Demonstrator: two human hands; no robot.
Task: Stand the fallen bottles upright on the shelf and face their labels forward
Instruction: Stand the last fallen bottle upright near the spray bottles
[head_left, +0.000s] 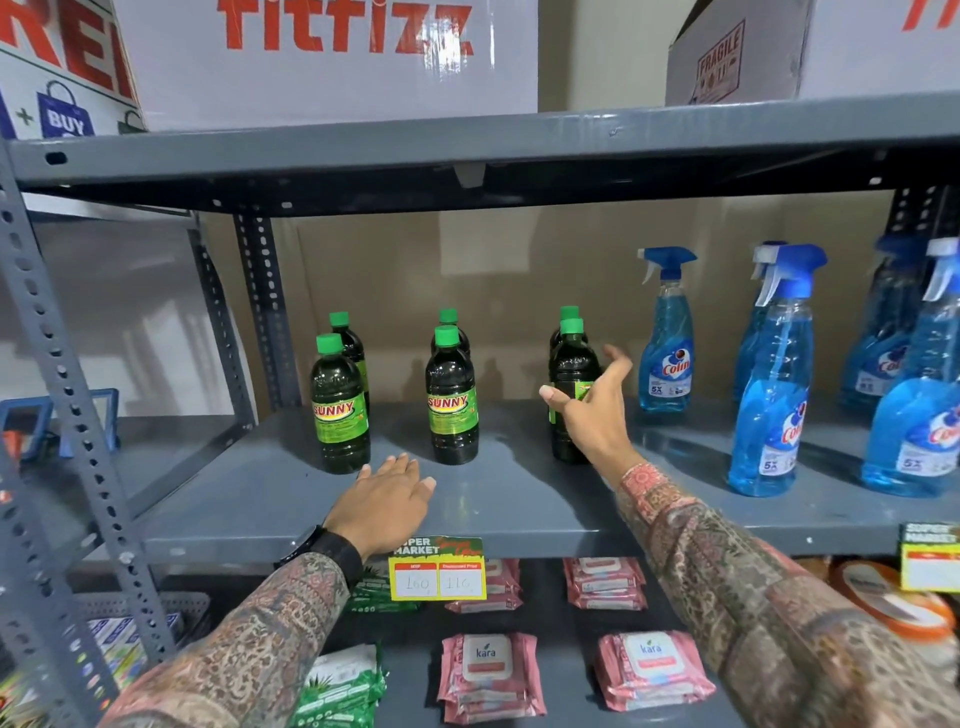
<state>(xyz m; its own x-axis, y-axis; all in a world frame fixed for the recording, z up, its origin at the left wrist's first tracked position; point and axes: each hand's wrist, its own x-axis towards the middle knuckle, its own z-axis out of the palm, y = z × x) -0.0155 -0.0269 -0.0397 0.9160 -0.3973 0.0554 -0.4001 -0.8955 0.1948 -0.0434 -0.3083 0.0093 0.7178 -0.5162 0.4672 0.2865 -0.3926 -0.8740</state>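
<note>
Six dark bottles with green caps are standing upright on the grey shelf (270, 499), in three front-and-back pairs. The left front bottle (340, 408) is showing its "SUNNY" label forward, with the left back bottle (349, 340) standing just behind it. Below and to the right of this pair, the left hand (387, 501) is lying palm down on the shelf near its front edge, fingers stretched out and loosely together, holding nothing and touching no bottle. A black watch (317, 545) is sitting on that wrist above a patterned sleeve (249, 639).

The middle front bottle (451, 400) is also facing its "SUNNY" label forward, and the middle back bottle (449, 325) is peeking out behind it. A yellow price tag (437, 571) is hanging from the shelf edge below.

The right front bottle (571, 374) is standing with its label turned toward the right, only a green edge showing. The right back bottle (569, 313) is almost hidden behind it. The right hand (597, 410) is hovering in front of this bottle's right side, fingers spread apart and empty; I cannot tell whether it is touching the bottle.

Farther right, blue spray bottles (667, 338) are standing in rows. Pink and green wipe packs (488, 670) are lying on the shelf beneath.
</note>
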